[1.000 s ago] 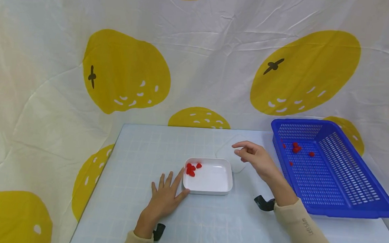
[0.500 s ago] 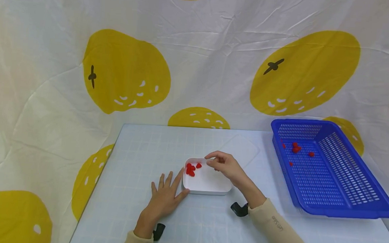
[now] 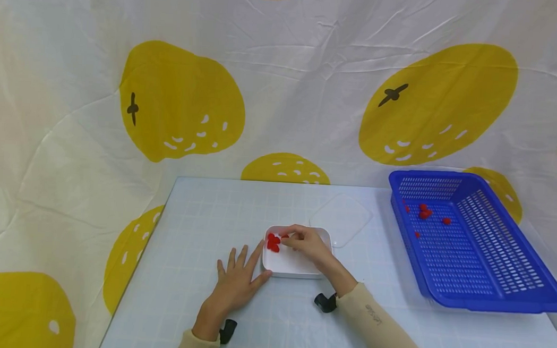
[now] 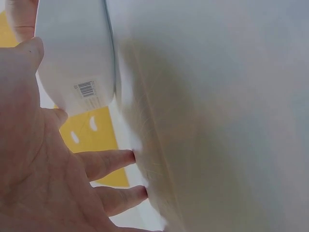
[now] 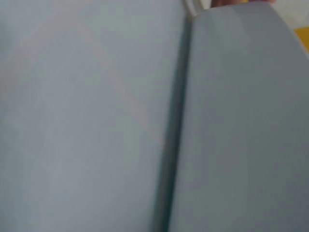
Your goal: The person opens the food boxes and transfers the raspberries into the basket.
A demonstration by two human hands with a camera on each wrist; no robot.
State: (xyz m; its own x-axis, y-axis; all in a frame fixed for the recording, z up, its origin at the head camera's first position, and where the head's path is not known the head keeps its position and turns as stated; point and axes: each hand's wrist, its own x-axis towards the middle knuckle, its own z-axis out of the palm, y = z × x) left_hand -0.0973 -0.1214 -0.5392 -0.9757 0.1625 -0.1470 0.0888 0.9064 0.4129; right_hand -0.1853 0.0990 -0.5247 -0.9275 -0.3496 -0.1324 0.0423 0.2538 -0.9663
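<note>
Head view: my left hand lay flat on the surface, fingers straight and spread, thumb and forefinger touching the left wall of the white tray. It held nothing and only braced the tray. My right hand hung over the tray's far left part with fingers curled, tips down at the red pieces. I couldn't tell whether it pinched one or had just let go. The red cluster sat in the tray's far left corner, at about 9 o'clock from the right fingertips and just beside them, and at 1 o'clock from the left hand. I judged the right hand nearer to it. The tray's long axis ran 9 to 3 o'clock. A clear lid lay flat at 1 o'clock of the tray, just beside its far right corner. A blue basket stood well apart at 3 o'clock, with more red bits in its far end. The backdrop was a cloth with yellow fruit print.

Left wrist view: the palm and fingers showed close up, straight, tips on the pale surface. The tray's white outer wall with a barcode sticker sat at 12 o'clock of the fingers. No red pieces in view.

Right wrist view: blurred pale grey planes only, with a sliver of skin at the top edge. It showed nothing of the grip.
</note>
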